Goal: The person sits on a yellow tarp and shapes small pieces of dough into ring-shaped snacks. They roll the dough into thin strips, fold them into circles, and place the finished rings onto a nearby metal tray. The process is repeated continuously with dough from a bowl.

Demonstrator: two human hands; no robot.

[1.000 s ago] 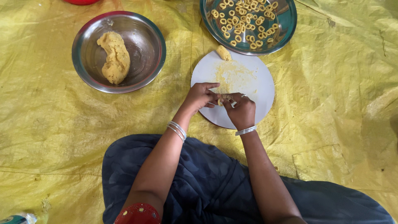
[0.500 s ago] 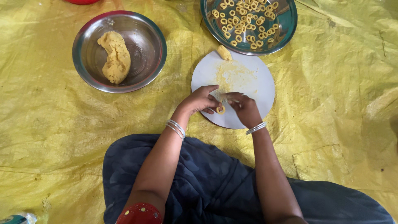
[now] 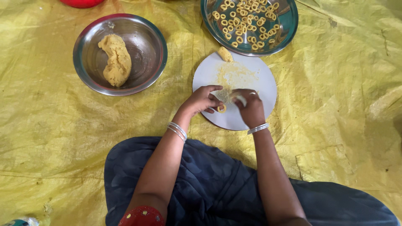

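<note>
Yellow sheet (image 3: 50, 138), white round board (image 3: 264, 79), pale yellow dough (image 3: 115, 60), silver bowl (image 3: 148, 35), dark blue garment (image 3: 209, 188)

No labels, signs or screens in view. One possible package: a small crumpled wrapper (image 3: 19, 222), greenish and silvery, cut off at the bottom-left frame corner, well to the left of the dark blue cloth (image 3: 217, 188). Kind cannot be told.

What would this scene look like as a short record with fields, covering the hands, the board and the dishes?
left hand: fingertips at a small dough ring
right hand: pinching a bit of dough over the board
board: white, round, crumbs on it, dough piece at far edge
bowl: steel, holds dough lump
tray: steel, many dough rings
ground: yellow sheet
</note>
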